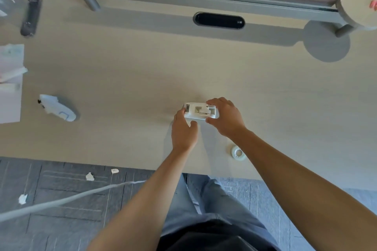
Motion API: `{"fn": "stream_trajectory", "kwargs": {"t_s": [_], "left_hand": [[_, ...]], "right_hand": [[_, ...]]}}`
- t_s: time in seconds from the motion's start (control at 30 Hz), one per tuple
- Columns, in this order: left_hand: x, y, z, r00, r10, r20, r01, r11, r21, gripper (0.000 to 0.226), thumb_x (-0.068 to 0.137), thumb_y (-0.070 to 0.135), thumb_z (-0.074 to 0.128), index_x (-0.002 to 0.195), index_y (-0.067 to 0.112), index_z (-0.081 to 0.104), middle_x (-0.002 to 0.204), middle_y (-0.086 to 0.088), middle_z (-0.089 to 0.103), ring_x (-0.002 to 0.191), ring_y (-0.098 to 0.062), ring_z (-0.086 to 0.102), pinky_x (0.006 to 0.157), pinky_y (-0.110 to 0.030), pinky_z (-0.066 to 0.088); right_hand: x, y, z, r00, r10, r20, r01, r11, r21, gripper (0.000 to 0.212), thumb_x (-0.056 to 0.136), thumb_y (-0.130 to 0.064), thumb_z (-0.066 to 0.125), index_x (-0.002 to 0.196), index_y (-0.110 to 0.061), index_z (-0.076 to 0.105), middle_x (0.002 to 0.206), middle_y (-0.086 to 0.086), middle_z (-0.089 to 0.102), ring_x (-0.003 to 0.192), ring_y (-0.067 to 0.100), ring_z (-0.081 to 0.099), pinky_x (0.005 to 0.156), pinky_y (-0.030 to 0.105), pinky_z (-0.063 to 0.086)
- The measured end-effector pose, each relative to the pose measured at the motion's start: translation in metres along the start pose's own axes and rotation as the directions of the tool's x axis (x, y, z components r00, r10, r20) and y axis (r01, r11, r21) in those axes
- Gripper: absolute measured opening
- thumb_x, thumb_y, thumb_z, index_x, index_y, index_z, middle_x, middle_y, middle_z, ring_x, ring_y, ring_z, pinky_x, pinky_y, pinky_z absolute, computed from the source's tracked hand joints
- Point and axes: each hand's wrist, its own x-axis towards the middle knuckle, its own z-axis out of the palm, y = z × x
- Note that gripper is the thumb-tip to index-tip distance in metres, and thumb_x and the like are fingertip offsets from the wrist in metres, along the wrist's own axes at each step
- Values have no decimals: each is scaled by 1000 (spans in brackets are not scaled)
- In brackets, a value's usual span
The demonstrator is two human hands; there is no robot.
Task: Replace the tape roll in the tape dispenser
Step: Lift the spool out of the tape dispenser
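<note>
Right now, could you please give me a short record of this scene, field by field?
surface: pale desk
dispenser: white, on the desk, no roll visible in it
left hand: fingers at the dispenser's left end
right hand: gripping its right end
tape roll: lying flat on the desk, apart from the dispenser, near the right forearm
stage: roll not yet loaded

Bare pale wooden desk (126, 71) all around; sole near obstacle a small clear tape roll (237, 152), right-front.
</note>
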Motion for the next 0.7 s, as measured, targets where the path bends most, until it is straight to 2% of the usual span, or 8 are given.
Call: {"fn": "stream_trajectory", "kwargs": {"t_s": [0.13,0.33,0.47,0.6,0.7], "left_hand": [[-20,-15,1,1000,-8,-20,8,1000,11,52,93,7,54,145,13,48,146,-4,59,134,-23,55,100,-32,48],[-31,-28,1,999,35,-39,-34,999,19,54,94,5,55,147,13,46,147,-3,58,135,-21,56,100,-31,49],[-25,-32,1,992,119,-42,-116,991,66,61,93,4,57,151,13,41,147,-5,55,134,-24,54,101,-32,49],[-18,-38,1,975,221,-27,-214,965,151,61,91,3,62,149,10,44,141,-9,53,129,-26,53,93,-22,41],[-10,-43,0,958,286,-26,-277,945,171,60,88,7,67,145,9,47,136,-10,55,126,-29,53,95,-25,43]], "right_hand": [[-21,6,10,1000,-10,14,10,1000,19,58,85,-24,82,140,-26,61,135,-1,64,125,24,58,94,36,51],[-32,9,15,999,-32,18,32,999,6,58,87,-25,80,141,-27,60,137,-3,63,126,23,58,94,36,52],[-31,10,16,1000,-30,6,29,1000,11,57,85,-25,81,139,-28,61,135,-4,64,125,21,59,93,34,52],[-30,12,18,1000,-28,-8,29,999,30,57,83,-23,83,136,-27,63,132,-5,65,121,21,60,89,31,49],[-28,15,21,999,-35,-26,36,999,40,57,82,-22,84,135,-27,65,131,-5,66,119,21,60,87,29,47]]}}
